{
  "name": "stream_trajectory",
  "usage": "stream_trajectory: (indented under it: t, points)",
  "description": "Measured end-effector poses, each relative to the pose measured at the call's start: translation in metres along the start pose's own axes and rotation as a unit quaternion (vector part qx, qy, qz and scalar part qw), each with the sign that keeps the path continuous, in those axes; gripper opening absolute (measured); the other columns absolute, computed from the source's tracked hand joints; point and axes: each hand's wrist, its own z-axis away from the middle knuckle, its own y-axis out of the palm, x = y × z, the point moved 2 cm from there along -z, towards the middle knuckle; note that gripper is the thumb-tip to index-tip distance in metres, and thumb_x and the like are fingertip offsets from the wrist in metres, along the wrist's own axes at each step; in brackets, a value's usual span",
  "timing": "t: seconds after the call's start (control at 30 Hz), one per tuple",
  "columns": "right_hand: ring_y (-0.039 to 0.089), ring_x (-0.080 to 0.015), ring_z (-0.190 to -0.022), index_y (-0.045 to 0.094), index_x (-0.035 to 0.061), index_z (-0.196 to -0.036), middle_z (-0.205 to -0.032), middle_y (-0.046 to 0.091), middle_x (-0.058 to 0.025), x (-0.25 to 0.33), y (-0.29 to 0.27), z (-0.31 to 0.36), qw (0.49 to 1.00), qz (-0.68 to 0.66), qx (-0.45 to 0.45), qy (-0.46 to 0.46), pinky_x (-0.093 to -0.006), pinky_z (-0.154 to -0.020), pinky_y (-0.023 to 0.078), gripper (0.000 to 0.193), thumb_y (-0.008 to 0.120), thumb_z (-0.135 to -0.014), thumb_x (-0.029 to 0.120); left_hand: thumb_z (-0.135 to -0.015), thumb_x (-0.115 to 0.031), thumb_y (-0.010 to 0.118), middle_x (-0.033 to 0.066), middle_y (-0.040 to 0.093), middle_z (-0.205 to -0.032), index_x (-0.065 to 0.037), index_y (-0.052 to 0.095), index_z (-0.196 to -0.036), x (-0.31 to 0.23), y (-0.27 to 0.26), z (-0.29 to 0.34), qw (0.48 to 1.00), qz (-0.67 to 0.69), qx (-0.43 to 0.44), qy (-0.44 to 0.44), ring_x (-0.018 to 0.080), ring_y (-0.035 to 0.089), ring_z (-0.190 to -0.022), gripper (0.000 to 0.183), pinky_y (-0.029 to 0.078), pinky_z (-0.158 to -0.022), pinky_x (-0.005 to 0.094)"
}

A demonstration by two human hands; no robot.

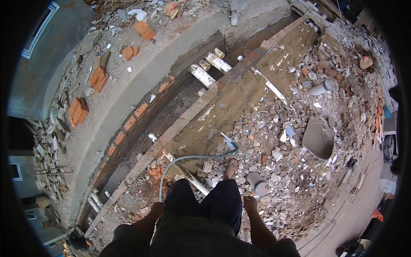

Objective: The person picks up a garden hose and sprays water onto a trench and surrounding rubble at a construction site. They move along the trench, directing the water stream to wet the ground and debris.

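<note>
I stand on rubble in dark trousers, one bare foot (pixel 230 168) forward. My left hand (pixel 157 209) hangs by my left thigh, closed around the near end of a thin pale green hose (pixel 188 157). The hose rises from that hand, bends right over the sandy ground and ends at a small blue fitting (pixel 230 144). My right hand (pixel 250 203) hangs by my right thigh as a fist with nothing seen in it. A white pipe piece (pixel 195 182) lies on the ground just in front of my legs.
A brick-lined trench (pixel 171 109) runs diagonally ahead, with white pipes (pixel 202 76) crossing it. Loose orange bricks (pixel 78 110) lie on the concrete ledge at left. Broken rubble (pixel 291 171), a grey slab (pixel 317 138) and a grey pipe stub (pixel 258 183) cover the right side.
</note>
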Motion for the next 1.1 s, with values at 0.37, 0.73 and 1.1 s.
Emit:
stream_trajectory:
  t: [0.37, 0.73, 1.1]
  points:
    - [0.038, -0.0444, -0.127, 0.034, 0.0117, -0.139, -0.139, 0.032, -0.0298, 0.097, 0.064, -0.043, 0.940, 0.238, 0.221, 0.104, -0.0667, -0.099, 0.026, 0.071, 0.057, -0.084, 0.049, -0.087, -0.034, 0.058, 0.0143, 0.067, -0.099, -0.009, 0.068, -0.101, -0.054, 0.006, -0.051, 0.920, 0.201, 0.170, -0.290, 0.0298, 0.060, -0.103, 0.030, 0.048, -0.089, 0.0423]
    - [0.045, -0.0456, -0.119, 0.039, 0.0093, -0.137, -0.130, 0.039, -0.0297, 0.065, 0.092, -0.067, 0.926, 0.301, 0.225, 0.035, -0.0508, -0.097, 0.040, 0.070, 0.062, -0.080, 0.043, -0.089, -0.044, 0.052, 0.0156, 0.055, -0.126, -0.009, 0.048, -0.131, -0.031, 0.115, -0.324, 0.972, 0.040, 0.208, -0.104, 0.0308, 0.051, -0.116, 0.054, 0.037, -0.102, 0.0455]
    - [0.043, -0.0400, -0.124, 0.040, 0.0155, -0.138, -0.140, 0.041, -0.0163, 0.069, 0.092, -0.082, 0.918, 0.330, 0.220, 0.008, -0.0504, -0.101, 0.037, 0.062, 0.063, -0.087, 0.040, -0.092, -0.032, 0.049, 0.0074, 0.015, -0.156, -0.019, 0.022, -0.149, 0.008, 0.232, -0.440, 0.981, -0.078, 0.092, -0.153, 0.0357, 0.017, -0.140, 0.064, 0.017, -0.109, 0.0616]
